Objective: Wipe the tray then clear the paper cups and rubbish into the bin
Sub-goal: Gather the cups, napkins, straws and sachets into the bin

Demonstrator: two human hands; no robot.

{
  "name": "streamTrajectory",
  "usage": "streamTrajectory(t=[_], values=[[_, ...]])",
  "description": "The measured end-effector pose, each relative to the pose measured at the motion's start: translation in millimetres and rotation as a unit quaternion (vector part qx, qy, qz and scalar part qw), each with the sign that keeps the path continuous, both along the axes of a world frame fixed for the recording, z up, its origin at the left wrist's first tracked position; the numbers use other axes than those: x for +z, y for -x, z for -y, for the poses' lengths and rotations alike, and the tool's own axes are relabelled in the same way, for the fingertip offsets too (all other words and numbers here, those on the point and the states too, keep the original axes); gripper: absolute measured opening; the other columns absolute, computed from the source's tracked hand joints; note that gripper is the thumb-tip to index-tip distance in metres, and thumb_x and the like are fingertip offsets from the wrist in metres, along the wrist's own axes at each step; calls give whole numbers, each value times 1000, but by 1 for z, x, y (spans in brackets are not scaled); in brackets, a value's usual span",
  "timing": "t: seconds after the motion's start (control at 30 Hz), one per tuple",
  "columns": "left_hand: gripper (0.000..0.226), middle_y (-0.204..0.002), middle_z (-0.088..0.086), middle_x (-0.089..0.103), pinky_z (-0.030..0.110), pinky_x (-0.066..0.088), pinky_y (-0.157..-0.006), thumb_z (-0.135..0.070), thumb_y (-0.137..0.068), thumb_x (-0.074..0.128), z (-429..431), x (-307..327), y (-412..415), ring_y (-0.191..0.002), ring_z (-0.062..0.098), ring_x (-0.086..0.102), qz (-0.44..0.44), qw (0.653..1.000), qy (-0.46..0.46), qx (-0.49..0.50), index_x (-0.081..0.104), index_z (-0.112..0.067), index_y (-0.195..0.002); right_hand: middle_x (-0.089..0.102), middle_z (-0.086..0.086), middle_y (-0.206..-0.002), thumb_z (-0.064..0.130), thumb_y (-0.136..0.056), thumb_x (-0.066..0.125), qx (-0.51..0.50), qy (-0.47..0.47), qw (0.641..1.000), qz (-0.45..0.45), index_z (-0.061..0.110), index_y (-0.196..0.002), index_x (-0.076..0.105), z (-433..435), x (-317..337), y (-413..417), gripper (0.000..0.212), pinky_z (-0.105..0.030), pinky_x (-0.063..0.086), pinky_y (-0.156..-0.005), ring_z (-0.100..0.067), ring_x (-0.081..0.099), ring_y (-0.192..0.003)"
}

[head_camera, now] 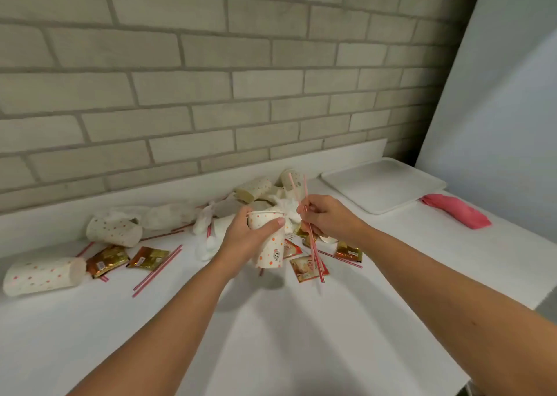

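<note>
Holding, left: your left hand (241, 240) curls round a spotted paper cup (269, 248), upright, above the white counter (301, 335).
Holding, right: your right hand (328, 220) pinches pink striped straws (312, 245), slanted, just beside the cup's rim.
Tray: white tray (382, 184), flat on the counter at your far right, near the brick wall (211, 64).
Cloth: pink cloth (456, 210), lying just beside the tray.
Rubbish: fallen cups (114, 231), crumpled napkins (208, 233), gold sachets (147, 258) and loose straws (156, 270), strewn across the counter to your left and behind your hands.

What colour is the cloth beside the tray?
Pink; the cloth shows clearly in the head view.
</note>
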State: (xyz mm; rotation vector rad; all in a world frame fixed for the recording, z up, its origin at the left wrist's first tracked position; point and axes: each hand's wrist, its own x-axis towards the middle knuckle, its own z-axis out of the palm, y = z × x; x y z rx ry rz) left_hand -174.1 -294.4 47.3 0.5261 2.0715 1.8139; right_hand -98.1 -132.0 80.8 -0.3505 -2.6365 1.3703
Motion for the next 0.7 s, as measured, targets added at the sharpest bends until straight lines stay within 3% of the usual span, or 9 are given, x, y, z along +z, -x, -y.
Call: streamTrajectory(t=[0.1, 0.23, 0.33, 0.47, 0.6, 0.7], values=[[31, -94, 1, 65, 33, 52, -71, -34, -74, 76, -50, -3, -39, -85, 17, 64, -13, 995, 42, -89, 49, -21, -82, 57, -7, -68, -2, -93, 44, -55, -12, 998, 36, 4, -93, 56, -42, 4, -48, 13, -14, 35, -42, -6, 47, -45], [26, -89, 6, 65, 44, 55, -81, -34, -81, 69, -109, -4, -92, -92, 26, 65, -37, 977, 63, -203, 57, -12, -79, 57, -9, -69, -2, -93, 44, -105, -26, 991, 79, 4, -92, 55, -96, 4, -110, 12, -18, 32, -42, -12, 43, -49], [24, -79, 1, 60, 43, 55, -80, -34, -87, 63, -148, -7, -134, -83, 20, 60, -62, 959, 86, -264, 56, -15, -73, 59, -6, -69, 2, -94, 45, -153, -40, 982, 100, 4, -95, 56, -135, 0, -157, 11, -19, 33, -43, -12, 44, -51], [19, -94, 4, 66, 38, 54, -78, -34, -91, 56, -197, -18, -193, -92, 24, 63, -126, 924, 114, -341, 64, -17, -86, 52, 0, -65, 5, -94, 46, -224, -64, 966, 112, 5, -93, 57, -180, -12, -222, 11, -24, 35, -48, -13, 44, -52], [21, -89, -7, 57, 27, 47, -77, -28, -93, 54, -234, -34, -254, -85, 12, 56, -190, 885, 119, -408, 69, -15, -100, 53, -6, -73, 8, -93, 46, -290, -63, 945, 134, 3, -95, 58, -219, -39, -285, 13, -25, 36, -48, -17, 45, -55], [25, -102, 4, 58, 21, 38, -78, -28, -93, 54, -253, -49, -284, -92, 15, 54, -239, 857, 153, -431, 68, -13, -107, 50, -3, -68, 7, -91, 47, -333, -58, 929, 149, 4, -86, 56, -240, -67, -321, 11, -22, 34, -48, -14, 42, -53]])
